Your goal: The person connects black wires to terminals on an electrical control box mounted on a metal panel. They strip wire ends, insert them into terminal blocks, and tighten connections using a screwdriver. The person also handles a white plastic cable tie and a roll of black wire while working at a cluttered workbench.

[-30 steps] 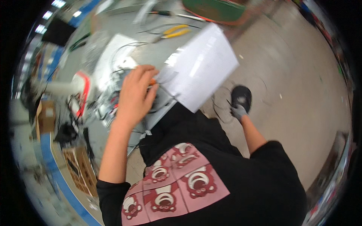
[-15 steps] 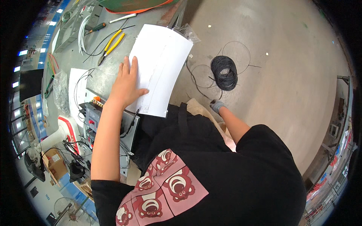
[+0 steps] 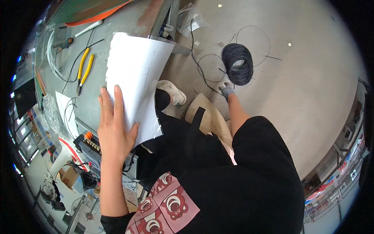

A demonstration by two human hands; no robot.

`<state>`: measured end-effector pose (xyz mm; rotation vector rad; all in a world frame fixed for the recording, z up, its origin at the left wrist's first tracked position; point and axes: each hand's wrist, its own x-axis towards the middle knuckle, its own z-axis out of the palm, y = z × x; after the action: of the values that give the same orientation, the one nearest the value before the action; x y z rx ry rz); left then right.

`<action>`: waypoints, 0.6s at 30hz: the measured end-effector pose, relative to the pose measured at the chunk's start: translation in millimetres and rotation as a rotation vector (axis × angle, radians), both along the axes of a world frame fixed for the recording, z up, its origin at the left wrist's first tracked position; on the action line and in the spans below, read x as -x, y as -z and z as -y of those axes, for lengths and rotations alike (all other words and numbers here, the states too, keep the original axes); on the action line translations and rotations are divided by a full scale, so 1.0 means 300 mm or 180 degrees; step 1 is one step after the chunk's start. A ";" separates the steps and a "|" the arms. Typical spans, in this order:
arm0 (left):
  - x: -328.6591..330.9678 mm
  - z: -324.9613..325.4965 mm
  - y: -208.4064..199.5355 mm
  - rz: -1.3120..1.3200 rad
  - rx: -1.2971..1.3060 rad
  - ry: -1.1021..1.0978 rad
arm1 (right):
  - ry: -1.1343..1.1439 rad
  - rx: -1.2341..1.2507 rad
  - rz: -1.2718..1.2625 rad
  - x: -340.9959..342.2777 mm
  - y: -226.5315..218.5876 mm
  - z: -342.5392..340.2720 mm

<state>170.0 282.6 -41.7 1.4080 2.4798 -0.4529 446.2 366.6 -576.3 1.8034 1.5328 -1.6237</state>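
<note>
My left hand (image 3: 116, 121) lies flat with fingers spread on white printed sheets (image 3: 134, 66), which curve over the bench edge. My right hand (image 3: 227, 89), in a grey glove, reaches down to the floor at the lower edge of a coil of black wire (image 3: 249, 70). A black cable (image 3: 197, 62) trails along the floor to that hand; whether its small, partly hidden fingers grip anything I cannot make out. Yellow-handled pliers (image 3: 86, 68) lie on the bench beyond my left hand. Beside my left wrist stands a wired electrical unit (image 3: 91, 150) with an orange part on top.
The grey metal bench (image 3: 102, 46) runs along the left. On it lie a white marker-like stick (image 3: 89, 29), white wire loops (image 3: 50, 58) and a clear plastic bag (image 3: 52, 113). My shoe (image 3: 173, 92) and a tan cloth (image 3: 208, 117) are below the bench edge. Another plastic bag (image 3: 191, 21) is near the bench's corner.
My right hand has moved forward to the coil's lower edge. My left hand stays flat on the sheets, which now bend more. The view has shifted, and my shoe has come into sight.
</note>
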 end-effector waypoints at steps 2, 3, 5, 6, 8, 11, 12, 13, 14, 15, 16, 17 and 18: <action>-0.001 -0.024 0.008 0.0047 -0.0038 -0.0076 | 0.0037 0.0090 0.0085 0.020 0.043 -0.063; -0.001 -0.035 0.011 0.0077 -0.0050 -0.0125 | -0.0065 0.0120 0.0112 0.031 0.069 -0.091; 0.008 -0.051 0.025 0.0116 -0.0060 -0.0155 | -0.0048 0.0090 0.0209 0.038 0.148 -0.112; 0.013 -0.053 0.032 0.0130 -0.0062 -0.0150 | 0.0221 0.0233 0.0215 0.041 0.184 -0.112; 0.022 -0.053 0.043 0.0174 -0.0121 -0.0148 | 0.0170 0.0283 0.0313 0.052 0.236 -0.115; 0.038 -0.039 0.056 0.0121 -0.0089 -0.0034 | 0.0123 0.0332 0.0449 0.070 0.294 -0.115; 0.039 -0.042 0.059 0.0138 -0.0087 -0.0069 | 0.0116 0.0343 0.0491 0.077 0.309 -0.111; 0.035 -0.035 0.062 0.0162 -0.0015 -0.0143 | 0.0111 0.0369 0.0440 0.096 0.294 -0.117; 0.041 -0.036 0.059 0.0211 0.0030 -0.0158 | 0.0182 0.0258 0.0381 0.082 0.353 -0.104; 0.048 -0.037 0.056 0.0260 0.0075 -0.0169 | 0.0259 0.0146 0.0324 0.059 0.407 -0.098; 0.047 -0.030 0.059 0.0253 0.0156 -0.0164 | 0.0288 0.0162 0.0318 0.068 0.425 -0.097; 0.045 -0.027 0.058 0.0262 0.0175 -0.0181 | 0.0311 0.0179 0.0311 0.080 0.426 -0.100; 0.041 -0.026 0.056 0.0269 0.0193 -0.0197 | 0.0335 0.0196 0.0302 0.097 0.429 -0.106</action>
<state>157.8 290.5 -58.5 1.2960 2.4141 -0.4425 417.1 398.5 -705.0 1.9280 1.3539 -1.5882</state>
